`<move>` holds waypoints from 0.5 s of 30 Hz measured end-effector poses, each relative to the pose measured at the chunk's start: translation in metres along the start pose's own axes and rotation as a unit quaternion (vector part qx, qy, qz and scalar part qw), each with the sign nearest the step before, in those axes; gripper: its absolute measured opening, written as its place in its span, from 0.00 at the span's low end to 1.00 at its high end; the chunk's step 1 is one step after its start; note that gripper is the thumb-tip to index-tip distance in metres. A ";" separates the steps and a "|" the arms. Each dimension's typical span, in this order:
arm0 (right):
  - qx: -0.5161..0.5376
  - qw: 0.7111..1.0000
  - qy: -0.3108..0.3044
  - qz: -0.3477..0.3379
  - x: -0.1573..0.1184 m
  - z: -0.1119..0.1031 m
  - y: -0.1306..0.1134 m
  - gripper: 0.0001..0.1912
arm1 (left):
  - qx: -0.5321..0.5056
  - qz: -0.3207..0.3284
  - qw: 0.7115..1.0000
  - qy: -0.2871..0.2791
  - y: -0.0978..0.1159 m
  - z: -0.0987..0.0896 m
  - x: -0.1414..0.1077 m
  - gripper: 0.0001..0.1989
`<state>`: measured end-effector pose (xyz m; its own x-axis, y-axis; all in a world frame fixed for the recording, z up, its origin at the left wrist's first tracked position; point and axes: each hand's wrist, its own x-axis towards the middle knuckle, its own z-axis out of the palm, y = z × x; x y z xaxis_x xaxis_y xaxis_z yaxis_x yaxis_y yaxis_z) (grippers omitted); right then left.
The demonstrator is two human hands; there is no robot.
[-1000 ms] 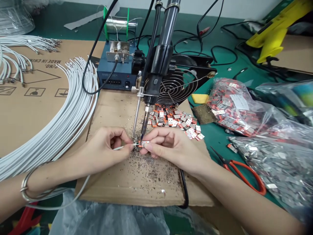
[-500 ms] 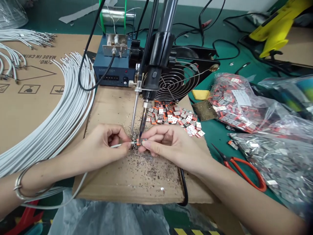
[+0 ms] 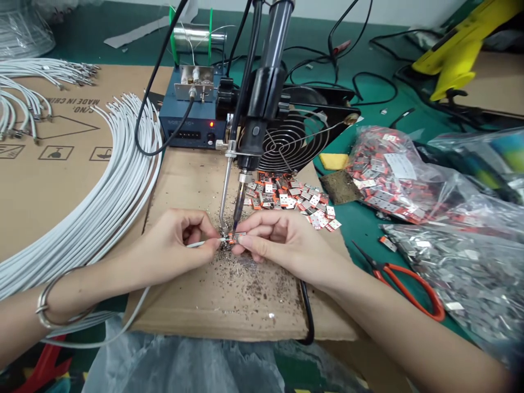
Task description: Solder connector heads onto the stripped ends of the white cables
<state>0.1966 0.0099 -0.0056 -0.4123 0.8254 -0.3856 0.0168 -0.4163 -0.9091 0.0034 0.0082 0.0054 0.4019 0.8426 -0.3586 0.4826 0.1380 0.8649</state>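
Note:
Between thumb and fingers, my left hand point(image 3: 184, 240) pinches a white cable point(image 3: 196, 244) close to its end. My right hand point(image 3: 274, 237) grips a small orange and silver USB connector point(image 3: 237, 237), whose left end meets the cable's tip. Just above the connector is the tip of a mounted soldering iron point(image 3: 238, 210), at or very near it; exact contact is hard to tell. A thin metal feed tube point(image 3: 225, 194) comes down on the iron's left. Behind my right hand lies a pile of loose connectors point(image 3: 286, 194) on the cardboard point(image 3: 184, 311).
A blue solder feeder point(image 3: 190, 123) with a solder spool point(image 3: 194, 38) stands behind, beside a black fan point(image 3: 286, 142). White cables point(image 3: 118, 180) lie left. At right are red-handled scissors point(image 3: 413, 284), a yellow sponge point(image 3: 333, 161) and bags of connectors point(image 3: 393, 169) and metal parts point(image 3: 442, 278).
The small red light on the blue feeder is now brightly lit. The view has shifted slightly; both hands keep nearly the same pose at the iron's tip.

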 end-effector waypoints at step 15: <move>-0.006 1.000 -0.021 0.009 -0.002 -0.002 -0.002 0.05 | -0.019 -0.004 1.000 0.008 0.003 0.003 -0.004 0.06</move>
<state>0.1992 0.0101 -0.0029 -0.4491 0.8013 -0.3953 0.0359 -0.4260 -0.9040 0.0053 0.0037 0.0081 0.3846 0.8499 -0.3601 0.4565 0.1640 0.8745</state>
